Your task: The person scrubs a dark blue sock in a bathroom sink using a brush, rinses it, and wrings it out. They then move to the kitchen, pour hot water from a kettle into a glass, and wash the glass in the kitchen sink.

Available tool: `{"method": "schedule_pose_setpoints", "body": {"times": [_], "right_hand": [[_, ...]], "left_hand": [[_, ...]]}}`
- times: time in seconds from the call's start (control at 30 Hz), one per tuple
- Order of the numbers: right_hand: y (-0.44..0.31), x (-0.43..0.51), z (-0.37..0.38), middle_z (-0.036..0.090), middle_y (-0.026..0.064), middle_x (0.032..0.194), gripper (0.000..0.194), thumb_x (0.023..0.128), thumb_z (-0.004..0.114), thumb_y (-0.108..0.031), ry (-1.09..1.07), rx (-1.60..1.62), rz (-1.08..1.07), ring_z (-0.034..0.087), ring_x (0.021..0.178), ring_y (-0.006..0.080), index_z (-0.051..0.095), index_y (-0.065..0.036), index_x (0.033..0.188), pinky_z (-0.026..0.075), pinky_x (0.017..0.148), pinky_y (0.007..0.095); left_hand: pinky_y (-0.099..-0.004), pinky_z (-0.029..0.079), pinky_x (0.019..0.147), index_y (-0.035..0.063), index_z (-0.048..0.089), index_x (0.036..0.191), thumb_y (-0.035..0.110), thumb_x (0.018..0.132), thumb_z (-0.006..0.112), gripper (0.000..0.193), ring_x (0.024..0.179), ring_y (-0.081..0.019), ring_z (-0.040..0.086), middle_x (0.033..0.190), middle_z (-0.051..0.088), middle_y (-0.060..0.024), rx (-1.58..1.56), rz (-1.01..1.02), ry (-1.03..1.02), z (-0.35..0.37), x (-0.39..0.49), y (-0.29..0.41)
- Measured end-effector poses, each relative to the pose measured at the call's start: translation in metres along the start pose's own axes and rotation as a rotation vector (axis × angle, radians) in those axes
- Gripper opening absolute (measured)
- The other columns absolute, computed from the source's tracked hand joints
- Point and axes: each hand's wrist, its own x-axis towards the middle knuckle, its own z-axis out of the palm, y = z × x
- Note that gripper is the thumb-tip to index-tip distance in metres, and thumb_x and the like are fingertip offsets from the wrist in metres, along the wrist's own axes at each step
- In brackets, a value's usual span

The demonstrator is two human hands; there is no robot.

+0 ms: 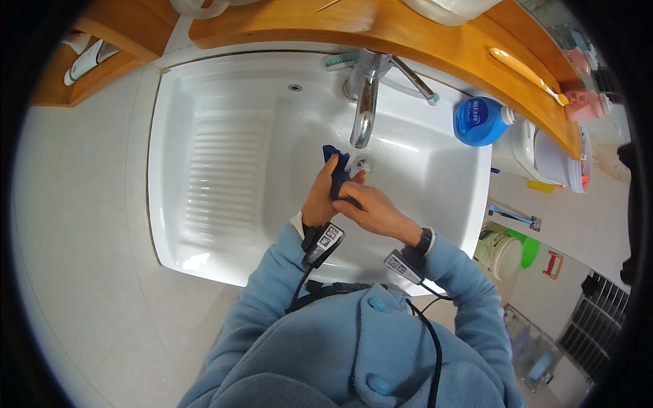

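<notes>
A small dark blue cloth [339, 176] is bunched between my two hands, over the white ceramic sink [301, 224]. My left hand [321, 196] grips it from the left, with the thumb on its upper part. From the right, my right hand [375, 209] has its fingers closed around the cloth's lower end. The chrome faucet [363, 117] points down just above the hands. Below its spout, the drain [362, 164] shows with water around it. Part of the cloth and the left fingers are hidden behind the right hand.
A ribbed washboard [224, 178] is moulded into the sink's left side. On the right rim stands a blue detergent bottle [477, 122]. A scrub brush [342, 61] lies behind the faucet. The wooden shelf [306, 25] overhangs the back, with a yellow toothbrush [528, 74] on it.
</notes>
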Motion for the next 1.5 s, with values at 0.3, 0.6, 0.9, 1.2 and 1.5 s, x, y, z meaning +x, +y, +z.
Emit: {"method": "schedule_pose_setpoints", "body": {"times": [0.3,0.6,0.9,1.2,1.5], "right_hand": [[0.013,0.031,0.010,0.059,0.0176,0.071,0.033,0.092,0.048,-0.033,0.223,0.160,0.083,0.057,0.063,0.0336,0.055,-0.002,0.084,0.043,0.055,0.0395],[0.047,0.038,0.008,0.059,0.0098,0.105,0.038,0.091,0.051,-0.034,0.396,0.786,0.656,0.057,0.097,0.0241,0.053,-0.007,0.117,0.048,0.078,0.0342],[0.036,0.036,0.023,0.059,0.0164,0.088,0.021,0.088,0.051,-0.013,0.179,0.466,0.399,0.060,0.077,0.0265,0.049,0.002,0.103,0.048,0.069,0.0359],[0.003,-0.006,0.013,0.060,0.0195,0.081,0.026,0.090,0.052,-0.028,0.012,0.326,0.121,0.058,0.075,0.0392,0.051,-0.002,0.091,0.045,0.065,0.0448],[0.041,0.060,0.014,0.061,0.0183,0.086,0.026,0.087,0.052,-0.029,0.366,-0.361,0.187,0.060,0.074,0.0387,0.056,-0.006,0.096,0.048,0.065,0.0460]], "left_hand": [[-0.0297,0.047,0.077,0.0054,0.050,0.115,0.028,0.093,0.053,0.031,0.088,-0.0160,0.056,0.097,0.056,-0.0039,0.392,0.240,0.218,0.001,-0.011,-0.004],[-0.0269,0.042,0.084,0.0092,0.053,0.100,0.016,0.085,0.065,0.021,0.094,-0.0135,0.054,0.097,0.057,-0.0026,-0.324,0.035,0.549,0.041,-0.016,0.028],[-0.0253,0.040,0.079,0.0094,0.049,0.115,0.042,0.090,0.052,0.041,0.087,-0.0113,0.050,0.097,0.056,0.0000,0.301,0.008,0.474,-0.006,-0.010,-0.012],[-0.0322,0.045,0.091,0.0026,0.044,0.126,0.018,0.090,0.055,0.041,0.102,-0.0211,0.056,0.110,0.058,-0.0118,-0.445,-0.249,0.001,-0.013,-0.009,0.000],[-0.0328,0.047,0.084,0.0052,0.045,0.120,0.025,0.095,0.043,0.031,0.096,-0.0210,0.056,0.107,0.054,-0.0066,0.056,-0.081,0.234,-0.001,-0.005,-0.008]]}}
